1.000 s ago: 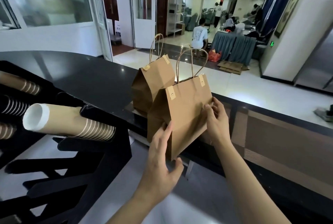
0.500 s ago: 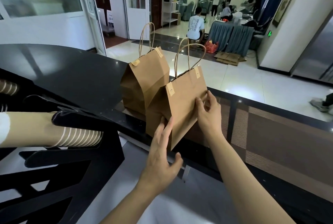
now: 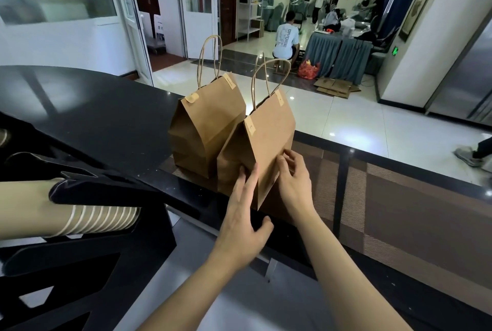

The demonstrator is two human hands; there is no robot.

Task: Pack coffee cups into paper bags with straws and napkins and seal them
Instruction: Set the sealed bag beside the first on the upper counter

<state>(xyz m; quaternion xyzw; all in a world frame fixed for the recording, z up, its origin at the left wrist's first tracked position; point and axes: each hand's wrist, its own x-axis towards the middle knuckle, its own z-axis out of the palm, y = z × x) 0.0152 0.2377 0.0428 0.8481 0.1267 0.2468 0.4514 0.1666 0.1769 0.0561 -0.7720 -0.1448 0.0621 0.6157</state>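
Note:
Two sealed brown paper bags with twine handles stand side by side on the raised black counter ledge (image 3: 111,117). The nearer bag (image 3: 269,133) has round stickers at both top corners. My left hand (image 3: 245,213) lies flat against its lower left face, fingers apart and the thumb under the near bottom corner. My right hand (image 3: 292,179) presses its fingers on the lower right side of the same bag. The farther bag (image 3: 210,120) stands just behind and to the left, touching it.
A black cup rack (image 3: 87,245) at the left holds sideways stacks of striped brown paper cups (image 3: 101,220). A brown woven mat (image 3: 412,211) covers the counter to the right. Beyond the counter, several people work around a draped table (image 3: 338,56).
The nearer bag has been set down on the ledge beside the other bag. Both hands have slid lower on it, and the view has tipped down and left.

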